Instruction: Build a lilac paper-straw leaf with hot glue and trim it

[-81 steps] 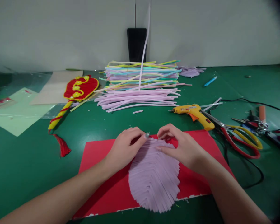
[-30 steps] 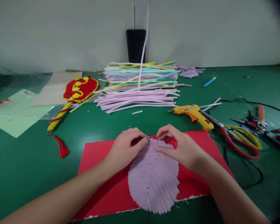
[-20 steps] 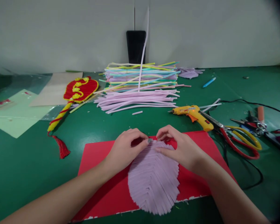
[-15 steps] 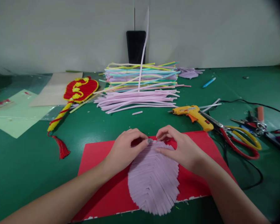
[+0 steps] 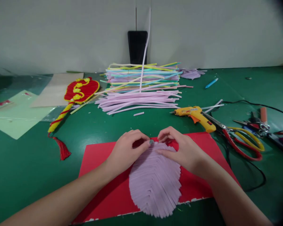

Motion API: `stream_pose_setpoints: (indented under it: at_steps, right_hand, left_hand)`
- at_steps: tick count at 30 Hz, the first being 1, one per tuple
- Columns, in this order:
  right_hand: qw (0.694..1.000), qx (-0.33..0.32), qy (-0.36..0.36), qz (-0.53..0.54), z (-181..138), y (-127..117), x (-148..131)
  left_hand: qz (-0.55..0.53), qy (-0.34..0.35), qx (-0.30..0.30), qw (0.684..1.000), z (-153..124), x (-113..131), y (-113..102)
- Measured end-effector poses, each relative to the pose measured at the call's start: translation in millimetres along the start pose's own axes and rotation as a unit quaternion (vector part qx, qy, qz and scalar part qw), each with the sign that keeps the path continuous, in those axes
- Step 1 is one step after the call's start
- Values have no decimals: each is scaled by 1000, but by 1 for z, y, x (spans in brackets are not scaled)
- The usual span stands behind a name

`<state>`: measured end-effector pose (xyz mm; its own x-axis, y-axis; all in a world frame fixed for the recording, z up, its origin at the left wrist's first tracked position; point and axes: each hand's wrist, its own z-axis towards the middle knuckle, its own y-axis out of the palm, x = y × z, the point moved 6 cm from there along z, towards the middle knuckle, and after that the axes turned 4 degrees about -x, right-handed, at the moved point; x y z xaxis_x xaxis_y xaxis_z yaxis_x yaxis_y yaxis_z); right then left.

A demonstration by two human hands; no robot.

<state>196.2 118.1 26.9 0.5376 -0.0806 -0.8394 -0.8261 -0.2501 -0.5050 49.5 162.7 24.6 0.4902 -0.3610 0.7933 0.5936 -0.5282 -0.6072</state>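
Note:
A lilac leaf-shaped piece point(image 5: 155, 182), made of slanting pipe-cleaner strips meeting at a middle line, lies on a red sheet point(image 5: 103, 179). My left hand point(image 5: 129, 149) pinches its top edge, with thumb and index finger almost together; a small dark greyish spot shows at the thumb tip. My right hand point(image 5: 179, 147) is at the upper right of the piece. Its thumb rests on the strips, while its bent fingers stay apart from the thumb near the top edge. What lies under the fingertips is hidden.
Beyond the hands lie lilac pipe cleaners point(image 5: 139, 102) and mixed-colour ones point(image 5: 143, 75). At right are a yellow glue gun point(image 5: 194, 116), scissors point(image 5: 242, 141), keys point(image 5: 257, 124) and a blue pen point(image 5: 211, 83). A red-yellow fan point(image 5: 81, 91) lies left; a black phone point(image 5: 137, 47) leans on the wall.

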Motion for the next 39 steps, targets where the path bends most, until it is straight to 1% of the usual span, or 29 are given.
stream_pose_setpoints:
  at_steps: [4,39]
  right_hand:
    - [1000,1,-12,1,0,0,0]
    - [1000,-6,-15,7,0,2,-3]
  left_hand:
    - [-1,0,0,1000,0,0,0]
    - [-2,14,3,1000,-1,0,1]
